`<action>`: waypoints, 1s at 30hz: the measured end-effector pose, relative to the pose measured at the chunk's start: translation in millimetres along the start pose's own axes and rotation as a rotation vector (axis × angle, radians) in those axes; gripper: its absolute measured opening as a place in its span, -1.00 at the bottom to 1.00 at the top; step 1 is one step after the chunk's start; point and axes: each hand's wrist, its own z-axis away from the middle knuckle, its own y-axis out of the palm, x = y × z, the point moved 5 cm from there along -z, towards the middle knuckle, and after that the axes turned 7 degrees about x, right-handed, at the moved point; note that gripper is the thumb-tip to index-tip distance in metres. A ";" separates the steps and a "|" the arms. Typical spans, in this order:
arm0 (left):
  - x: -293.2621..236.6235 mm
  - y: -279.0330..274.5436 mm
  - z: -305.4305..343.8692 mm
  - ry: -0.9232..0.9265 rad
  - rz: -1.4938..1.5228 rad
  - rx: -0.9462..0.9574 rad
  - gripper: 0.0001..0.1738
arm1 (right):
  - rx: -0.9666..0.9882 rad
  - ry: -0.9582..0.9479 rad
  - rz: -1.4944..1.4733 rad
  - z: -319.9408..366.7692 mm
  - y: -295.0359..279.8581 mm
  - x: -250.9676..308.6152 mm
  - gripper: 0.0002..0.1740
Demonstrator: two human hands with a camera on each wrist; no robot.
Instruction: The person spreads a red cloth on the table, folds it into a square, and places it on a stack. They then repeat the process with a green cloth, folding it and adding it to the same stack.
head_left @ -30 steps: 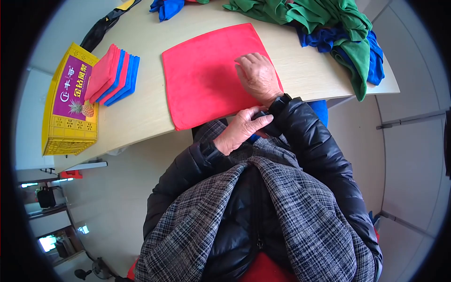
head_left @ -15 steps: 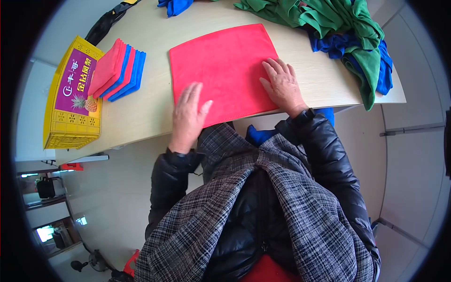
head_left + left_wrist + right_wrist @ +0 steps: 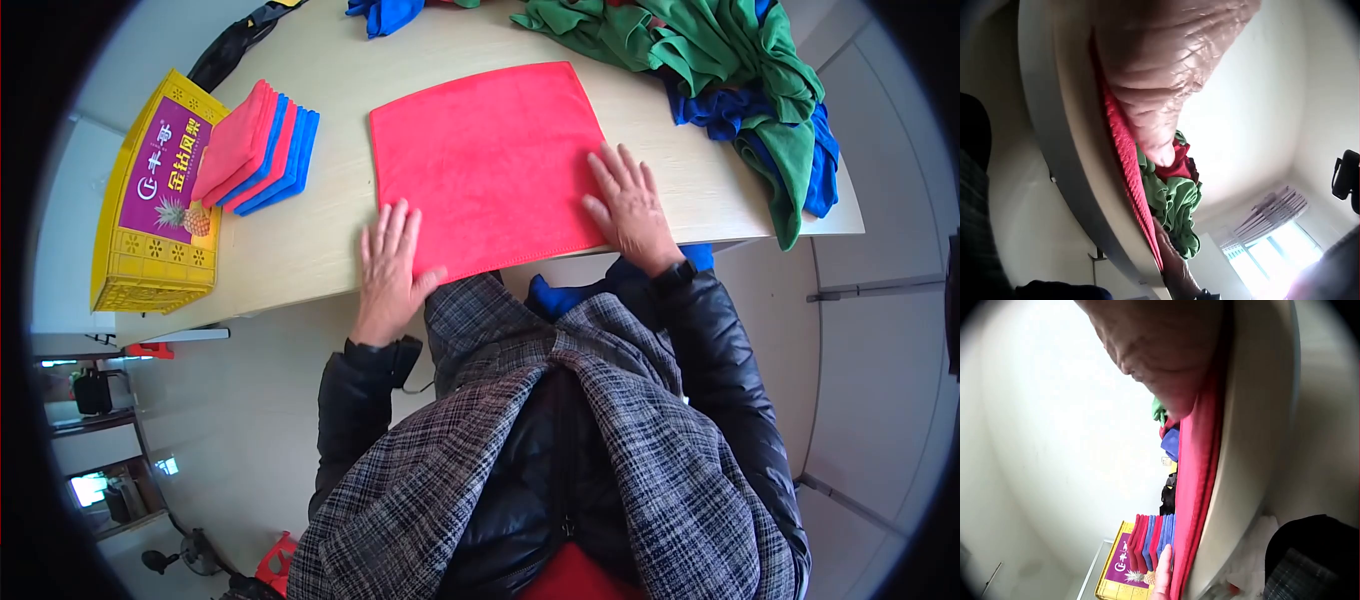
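A red cloth (image 3: 490, 165) lies spread flat on the table, its near edge along the table's front edge. My left hand (image 3: 390, 270), fingers straight, rests at its near left corner. At the right edge of the cloth my right hand (image 3: 632, 208) lies with fingers extended and slightly spread. In the left wrist view the thumb (image 3: 1157, 140) reaches over the red cloth (image 3: 1124, 147). The right wrist view shows the right hand close on the cloth (image 3: 1200, 450), with the left fingertips (image 3: 1164, 569) beyond.
Folded red and blue cloths (image 3: 262, 150) stand against a yellow crate (image 3: 155, 260) at the table's left. Crumpled green cloths (image 3: 690, 45) and blue ones (image 3: 825, 165) are heaped at the back right. Another blue cloth (image 3: 385, 15) lies at the back, near a black item (image 3: 240, 45).
The hands were together at the right wrist a second ago. They have parted, the left moving over to the cloth's left side and the right settling on its right edge.
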 end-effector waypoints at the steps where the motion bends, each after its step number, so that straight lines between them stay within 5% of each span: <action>1: -5.8 -3.8 3.5 0.054 0.006 0.005 -0.22 | -0.003 -0.001 0.003 4.1 -6.2 3.3 -0.24; 4: 0.2 1.7 18.0 0.102 0.018 -0.043 -0.35 | 0.086 -0.270 -0.076 26.2 -17.7 30.4 -0.22; 9: 5.4 -3.9 32.8 0.208 0.081 -0.261 -0.45 | 0.093 -0.276 -0.107 32.2 -18.4 30.4 -0.18; 17: -2.1 -48.7 48.2 0.146 0.294 -0.186 -0.74 | 0.026 -0.381 -0.182 60.3 -56.3 25.8 -0.35; 22: 22.4 -77.4 27.8 0.095 0.528 -0.135 -0.80 | 0.455 -0.195 -0.654 23.1 -85.0 6.3 -0.69; 23: 33.9 -79.8 13.2 -0.063 0.591 -0.108 -0.80 | 0.564 -0.147 -0.785 3.9 -83.0 -1.5 -0.76; 24: 47.3 -79.4 -2.0 -0.221 0.652 -0.082 -0.76 | 0.557 -0.092 -0.774 -17.9 -83.1 -8.4 -0.75; 27: 94.2 -56.0 -64.6 -0.231 0.756 -0.099 -0.70 | 0.368 -0.065 -0.653 -91.0 -71.9 -30.2 -0.67; 30: 130.0 -17.5 -118.2 -0.249 0.820 -0.083 -0.73 | 0.378 0.042 -0.686 -141.3 -30.5 -49.9 -0.64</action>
